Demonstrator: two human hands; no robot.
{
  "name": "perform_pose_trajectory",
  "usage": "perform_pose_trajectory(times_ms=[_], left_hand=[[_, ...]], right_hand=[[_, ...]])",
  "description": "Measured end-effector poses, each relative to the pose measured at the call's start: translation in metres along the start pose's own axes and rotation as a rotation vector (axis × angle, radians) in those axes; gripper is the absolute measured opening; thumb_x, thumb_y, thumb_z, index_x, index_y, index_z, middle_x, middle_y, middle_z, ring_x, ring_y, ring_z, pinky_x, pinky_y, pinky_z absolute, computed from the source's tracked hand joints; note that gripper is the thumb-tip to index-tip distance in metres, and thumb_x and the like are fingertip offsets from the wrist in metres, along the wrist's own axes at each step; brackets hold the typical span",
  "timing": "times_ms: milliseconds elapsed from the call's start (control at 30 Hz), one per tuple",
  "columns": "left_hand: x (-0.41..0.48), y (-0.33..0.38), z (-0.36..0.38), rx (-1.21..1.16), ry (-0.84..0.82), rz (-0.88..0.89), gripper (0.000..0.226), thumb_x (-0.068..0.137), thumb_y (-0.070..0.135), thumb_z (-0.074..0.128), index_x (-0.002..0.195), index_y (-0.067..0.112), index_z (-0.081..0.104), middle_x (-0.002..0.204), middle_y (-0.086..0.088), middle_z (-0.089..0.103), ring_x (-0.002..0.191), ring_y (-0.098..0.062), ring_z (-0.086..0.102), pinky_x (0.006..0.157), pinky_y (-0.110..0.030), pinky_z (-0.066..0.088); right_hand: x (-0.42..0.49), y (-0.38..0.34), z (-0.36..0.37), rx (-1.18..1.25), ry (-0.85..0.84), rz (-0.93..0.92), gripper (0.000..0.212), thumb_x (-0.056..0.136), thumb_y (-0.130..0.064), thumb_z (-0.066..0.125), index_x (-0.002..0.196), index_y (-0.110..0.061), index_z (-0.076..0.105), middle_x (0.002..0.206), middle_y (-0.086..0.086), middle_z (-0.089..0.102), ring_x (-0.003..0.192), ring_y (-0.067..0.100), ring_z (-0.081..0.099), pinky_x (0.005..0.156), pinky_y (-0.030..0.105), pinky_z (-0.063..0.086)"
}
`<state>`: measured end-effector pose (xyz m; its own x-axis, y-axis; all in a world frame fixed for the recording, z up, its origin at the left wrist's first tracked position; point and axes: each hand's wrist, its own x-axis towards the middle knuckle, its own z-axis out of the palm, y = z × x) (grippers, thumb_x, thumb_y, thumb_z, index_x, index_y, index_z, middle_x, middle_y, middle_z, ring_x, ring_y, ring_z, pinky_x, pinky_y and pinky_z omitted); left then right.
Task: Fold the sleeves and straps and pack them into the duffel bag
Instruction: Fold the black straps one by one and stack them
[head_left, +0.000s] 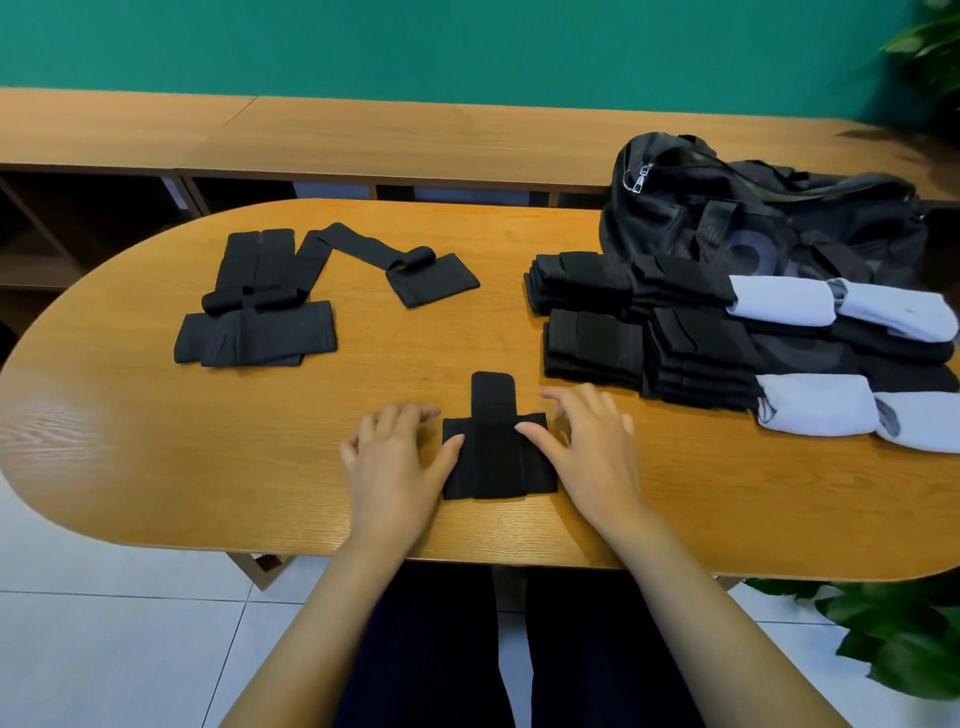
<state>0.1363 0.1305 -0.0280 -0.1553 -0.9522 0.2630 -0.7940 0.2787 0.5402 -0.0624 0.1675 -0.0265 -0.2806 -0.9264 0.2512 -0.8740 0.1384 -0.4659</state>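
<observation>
**Folding stage; packing apparently not yet begun.** The left hand (400, 457) and the right hand (589, 441) are lying flat on the table (156, 441), fingers spread and gripping nothing. They are flanking a black sleeve (498, 467) that is sitting directly between them. Each thumb is touching its side of the sleeve, and the strap (492, 389) is projecting just beyond the fingertips. This piece is judged to be mid-fold.

Ahead of the right hand, folded black stacks (639, 332) are lying pressed together, with white rolled sleeves (831, 312) lying further to that side. These appear finished and are waiting to be packed. Beyond them, well apart from either hand, the duffel bag (753, 218) is slumping on the table. Whether it is holding anything cannot be told.

Ahead of the left hand, a loose pile (254, 322) and one trailing strap (415, 270) are lying spread out, not yet folded. By this judgement most of the folding is done, while a few pieces and all of the bagging are left.
</observation>
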Motion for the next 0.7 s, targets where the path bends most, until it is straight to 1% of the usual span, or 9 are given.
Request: perform_pose_trajectory(times_ms=[100,167,200,267,333,433,567,633,700], left_hand=[[0.001,-0.004,-0.002,-0.066,-0.106,0.224,0.053,0.089,0.059,0.049,0.131,0.027,0.057,0.137,0.011,0.052,0.13,-0.008,0.039,0.107,-0.036,0.024],[0.0,-0.005,-0.001,-0.083,-0.207,0.347,0.063,0.089,0.064,0.039,0.14,0.029,0.05,0.151,0.015,0.039,0.143,-0.001,0.023,0.119,-0.041,0.009],[0.0,-0.006,-0.001,-0.078,-0.251,0.383,0.066,0.089,0.066,0.036,0.143,0.03,0.047,0.154,0.017,0.032,0.146,0.002,0.014,0.121,-0.043,0.001],[0.0,-0.007,0.002,-0.052,-0.319,0.408,0.07,0.088,0.07,0.03,0.145,0.032,0.044,0.156,0.019,0.027,0.146,0.006,0.005,0.12,-0.045,-0.011],[-0.001,-0.008,0.004,-0.036,-0.368,0.388,0.074,0.086,0.074,0.024,0.146,0.034,0.04,0.157,0.02,0.025,0.146,0.007,0.004,0.119,-0.045,-0.016],[-0.002,-0.009,0.007,-0.008,-0.373,0.368,0.076,0.085,0.076,0.022,0.148,0.036,0.036,0.157,0.021,0.022,0.146,0.007,0.005,0.119,-0.045,-0.016],[-0.004,-0.012,0.008,0.01,-0.367,0.403,0.086,0.077,0.085,0.033,0.148,0.036,0.037,0.157,0.023,0.02,0.146,0.006,0.006,0.119,-0.046,-0.016],[-0.004,-0.012,0.009,0.013,-0.362,0.418,0.092,0.073,0.089,0.033,0.148,0.036,0.037,0.156,0.024,0.02,0.145,0.007,0.006,0.119,-0.046,-0.016],[-0.004,-0.012,0.009,0.014,-0.351,0.418,0.09,0.074,0.088,0.033,0.147,0.037,0.038,0.155,0.025,0.021,0.144,0.008,0.007,0.12,-0.048,-0.013]], right_hand=[[-0.006,0.003,-0.006,-0.021,-0.05,-0.103,0.063,0.093,-0.065,0.034,0.143,-0.03,0.045,0.14,-0.01,0.046,0.131,0.011,0.036,0.101,0.029,0.026],[-0.011,0.004,-0.012,-0.064,-0.17,-0.225,0.066,0.094,-0.068,0.02,0.149,-0.035,0.034,0.154,-0.015,0.032,0.144,0.007,0.019,0.113,0.031,0.014],[-0.013,0.005,-0.013,-0.099,-0.23,-0.281,0.066,0.094,-0.068,0.013,0.15,-0.038,0.03,0.157,-0.018,0.024,0.147,0.006,0.01,0.118,0.034,0.007],[-0.018,0.009,-0.012,-0.16,-0.328,-0.335,0.068,0.093,-0.069,0.002,0.15,-0.042,0.027,0.158,-0.022,0.014,0.15,0.006,-0.001,0.121,0.042,-0.006],[-0.021,0.012,-0.01,-0.183,-0.389,-0.317,0.066,0.092,-0.068,0.0,0.15,-0.046,0.023,0.159,-0.023,0.009,0.149,0.005,-0.007,0.121,0.046,-0.01],[-0.022,0.014,-0.007,-0.162,-0.4,-0.286,0.06,0.095,-0.066,0.006,0.15,-0.047,0.02,0.159,-0.025,0.007,0.149,0.005,-0.01,0.121,0.046,-0.011],[-0.023,0.016,-0.005,-0.117,-0.376,-0.283,0.064,0.093,-0.07,0.0,0.148,-0.048,0.024,0.158,-0.026,0.01,0.149,0.003,-0.011,0.121,0.044,-0.011],[-0.023,0.018,-0.005,-0.097,-0.362,-0.28,0.065,0.093,-0.07,-0.001,0.147,-0.049,0.026,0.158,-0.026,0.012,0.148,0.001,-0.011,0.12,0.041,-0.013],[-0.024,0.019,-0.005,-0.073,-0.348,-0.279,0.065,0.093,-0.072,0.001,0.146,-0.049,0.029,0.158,-0.026,0.014,0.148,0.0,-0.011,0.12,0.039,-0.014]])
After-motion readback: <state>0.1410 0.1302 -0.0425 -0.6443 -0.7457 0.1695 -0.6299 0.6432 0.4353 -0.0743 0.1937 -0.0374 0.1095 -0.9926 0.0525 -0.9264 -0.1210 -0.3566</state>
